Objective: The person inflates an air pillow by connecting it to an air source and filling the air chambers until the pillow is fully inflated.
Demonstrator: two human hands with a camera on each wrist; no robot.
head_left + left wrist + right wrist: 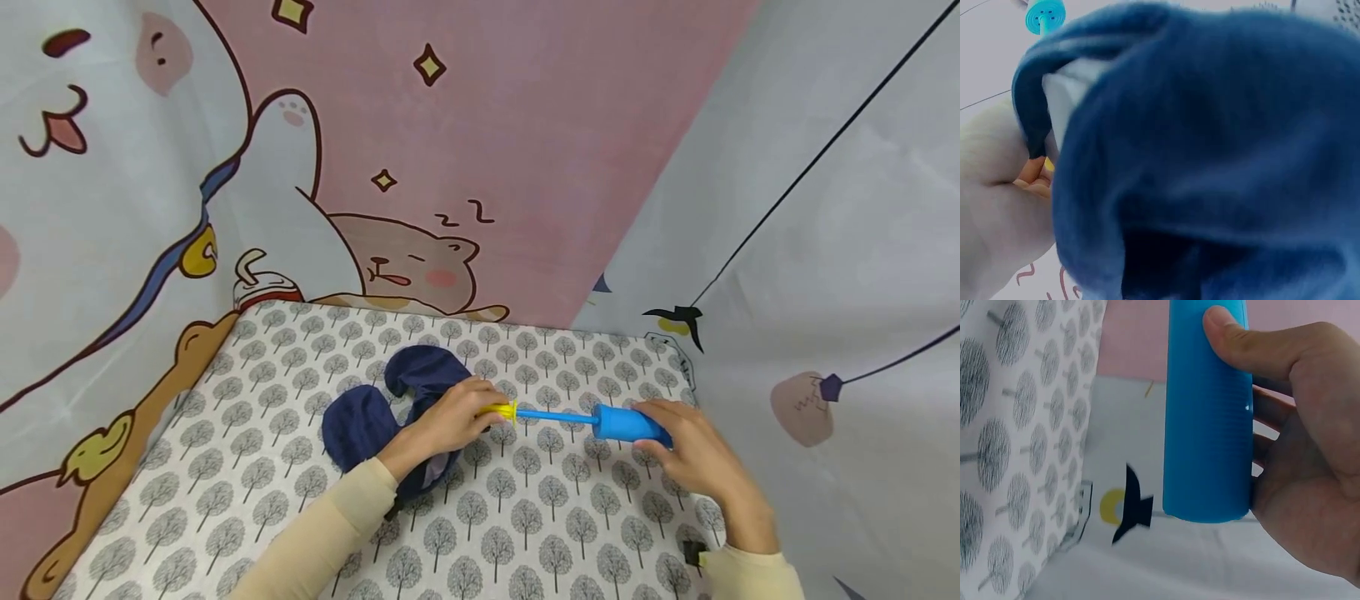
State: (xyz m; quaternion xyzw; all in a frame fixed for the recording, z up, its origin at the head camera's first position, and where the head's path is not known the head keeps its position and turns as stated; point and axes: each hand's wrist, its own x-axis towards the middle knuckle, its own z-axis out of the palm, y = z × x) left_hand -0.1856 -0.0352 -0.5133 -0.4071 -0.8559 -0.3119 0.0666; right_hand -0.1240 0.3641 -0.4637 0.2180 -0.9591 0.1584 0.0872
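A blue hand pump (618, 423) spans the two hands, its thin blue rod (558, 416) drawn out of the cylinder. My right hand (697, 454) grips the cylinder; in the right wrist view the thumb lies along its ribbed side. The pump's yellow end piece (500, 410) is pinched in the fingers of my left hand (450, 417). Under the left hand and forearm is a navy, curved cloth neck pillow (427, 367). It fills most of the left wrist view, with a pale piece (1066, 100) showing inside a fold.
A table with a white tree-print cloth (525, 533) lies below the hands. Cartoon-printed fabric walls (562, 150) stand behind it and along both sides. A small black object (693, 550) appears beside the right cuff.
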